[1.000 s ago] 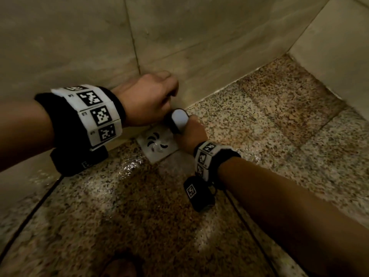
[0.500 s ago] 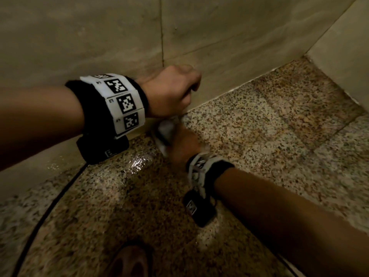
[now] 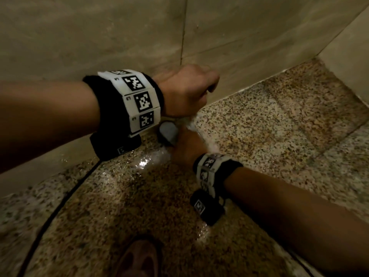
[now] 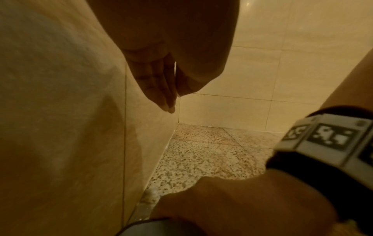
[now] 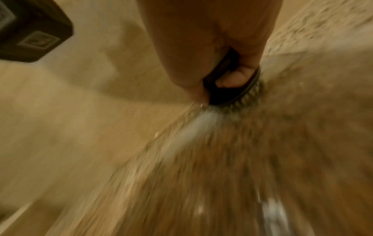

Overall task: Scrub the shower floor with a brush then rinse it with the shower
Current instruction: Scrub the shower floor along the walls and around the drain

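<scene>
A bare foot [image 3: 139, 258] stands nearest on the wet speckled shower floor [image 3: 269, 136], with a thin black cord [image 3: 50, 220] curving across the floor beside it. Beyond the foot, the right hand [image 3: 187, 144] grips a black brush [image 5: 232, 89], fingers curled round its handle and bristles pressed to the floor, a streak of white foam [image 5: 193, 126] beside them. The brush's pale rounded end [image 3: 168, 131] shows just before the beige tiled wall [image 3: 99, 33], where wall meets floor. Farther on, above the brush, the left hand [image 3: 187, 88] hangs close to the wall, fingers loosely curved and holding nothing. Both wrists wear black bands with white coded markers [image 3: 137, 100].
</scene>
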`<state>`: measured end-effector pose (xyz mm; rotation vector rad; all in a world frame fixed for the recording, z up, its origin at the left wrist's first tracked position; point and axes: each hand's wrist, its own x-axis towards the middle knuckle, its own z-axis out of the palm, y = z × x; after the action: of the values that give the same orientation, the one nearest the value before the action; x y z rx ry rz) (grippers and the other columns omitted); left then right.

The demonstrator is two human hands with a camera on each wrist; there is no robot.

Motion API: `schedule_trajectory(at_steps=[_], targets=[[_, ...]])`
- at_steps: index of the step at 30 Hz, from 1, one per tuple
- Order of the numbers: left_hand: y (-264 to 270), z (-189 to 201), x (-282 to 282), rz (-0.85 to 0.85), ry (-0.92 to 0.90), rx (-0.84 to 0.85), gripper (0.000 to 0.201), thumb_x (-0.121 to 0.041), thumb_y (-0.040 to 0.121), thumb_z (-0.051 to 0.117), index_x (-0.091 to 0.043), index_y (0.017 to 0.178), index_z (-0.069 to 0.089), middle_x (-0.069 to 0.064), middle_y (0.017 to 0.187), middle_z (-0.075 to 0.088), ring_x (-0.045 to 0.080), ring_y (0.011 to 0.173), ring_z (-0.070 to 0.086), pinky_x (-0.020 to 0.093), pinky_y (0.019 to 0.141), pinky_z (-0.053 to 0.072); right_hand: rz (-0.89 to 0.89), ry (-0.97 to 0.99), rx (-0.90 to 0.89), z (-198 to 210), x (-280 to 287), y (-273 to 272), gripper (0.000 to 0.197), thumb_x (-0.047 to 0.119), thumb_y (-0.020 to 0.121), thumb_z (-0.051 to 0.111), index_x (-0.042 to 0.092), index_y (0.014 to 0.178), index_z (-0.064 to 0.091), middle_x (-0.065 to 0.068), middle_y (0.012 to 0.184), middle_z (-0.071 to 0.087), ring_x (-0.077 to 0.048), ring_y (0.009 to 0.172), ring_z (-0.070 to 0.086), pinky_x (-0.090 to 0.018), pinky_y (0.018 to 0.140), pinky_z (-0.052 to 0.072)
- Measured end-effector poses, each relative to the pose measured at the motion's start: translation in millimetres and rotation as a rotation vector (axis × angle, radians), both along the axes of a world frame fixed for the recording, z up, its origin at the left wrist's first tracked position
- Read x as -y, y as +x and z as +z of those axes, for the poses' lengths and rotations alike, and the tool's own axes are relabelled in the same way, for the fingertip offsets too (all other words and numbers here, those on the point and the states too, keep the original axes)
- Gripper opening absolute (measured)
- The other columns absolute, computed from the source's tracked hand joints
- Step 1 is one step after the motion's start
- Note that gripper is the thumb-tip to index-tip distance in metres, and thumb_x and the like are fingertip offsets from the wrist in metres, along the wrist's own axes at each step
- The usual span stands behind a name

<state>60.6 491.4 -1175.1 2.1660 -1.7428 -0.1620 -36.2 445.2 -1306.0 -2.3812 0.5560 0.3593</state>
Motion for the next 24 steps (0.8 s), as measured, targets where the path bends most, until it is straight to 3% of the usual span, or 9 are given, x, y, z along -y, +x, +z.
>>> schedule_trajectory(at_steps=[4,7,10,15,17,21,24], targets=[[1,3,1,0.007,0.077,0.017,0.024,-0.008,0.088,0.043,-0.008,0.11,0.052,0.009,0.103,0.055,0.022,0.085,0.049,0.039,0.076,0.047,-0.212,-0.085,0.047,0,60,3,0.053,0.04,0.09,0.063,0.007,0.127,0.046,-0.017,0.12,0.059,-0.035,0.108,0.059,-0.03,0.073,0.039],[8,4,-2,0.031,0.073,0.02,0.023,-0.012,0.088,0.042,-0.01,0.109,0.051,0.009,0.102,0.055,0.025,0.087,0.051,0.044,0.078,0.048,-0.078,-0.081,0.082,-3,43,-7,0.055,0.044,0.087,0.06,0.012,0.129,0.047,-0.013,0.121,0.059,-0.032,0.109,0.059,-0.034,0.082,0.046],[7,6,0,0.045,0.065,0.039,0.023,-0.012,0.088,0.042,-0.011,0.108,0.052,0.01,0.102,0.057,0.028,0.09,0.053,0.044,0.08,0.048,0.132,-0.049,0.034,-8,11,-16,0.066,0.039,0.089,0.063,0.008,0.14,0.038,-0.015,0.13,0.055,-0.034,0.117,0.054,-0.037,0.091,0.044],[0,8,2,0.031,0.096,0.027,0.024,-0.01,0.088,0.043,-0.009,0.11,0.052,0.011,0.102,0.057,0.027,0.091,0.051,0.041,0.079,0.045,-0.088,-0.175,0.025,7,66,-12,0.059,0.033,0.088,0.065,0.002,0.132,0.04,-0.019,0.121,0.059,-0.035,0.109,0.059,-0.034,0.077,0.043],[3,8,-1,0.04,0.084,0.027,0.022,-0.011,0.089,0.043,-0.009,0.11,0.052,0.009,0.101,0.055,0.023,0.087,0.048,0.038,0.077,0.045,0.031,-0.218,-0.001,9,64,-23,0.059,0.029,0.088,0.065,0.006,0.136,0.04,-0.017,0.126,0.057,-0.034,0.112,0.057,-0.034,0.082,0.044],[5,5,2,0.087,0.134,0.023,0.022,-0.013,0.09,0.042,-0.013,0.11,0.051,0.01,0.1,0.058,0.027,0.087,0.052,0.044,0.078,0.049,0.344,-0.112,-0.048,2,34,-41,0.059,0.032,0.087,0.066,0.01,0.136,0.041,-0.015,0.124,0.057,-0.034,0.106,0.059,-0.036,0.079,0.047],[-4,-1,10,0.065,0.19,0.01,0.023,-0.011,0.088,0.042,-0.013,0.109,0.05,0.008,0.096,0.056,0.028,0.084,0.054,0.045,0.077,0.049,0.215,-0.201,0.017,7,58,-25,0.058,0.027,0.086,0.068,0.008,0.134,0.043,-0.018,0.121,0.06,-0.035,0.107,0.059,-0.033,0.078,0.045]])
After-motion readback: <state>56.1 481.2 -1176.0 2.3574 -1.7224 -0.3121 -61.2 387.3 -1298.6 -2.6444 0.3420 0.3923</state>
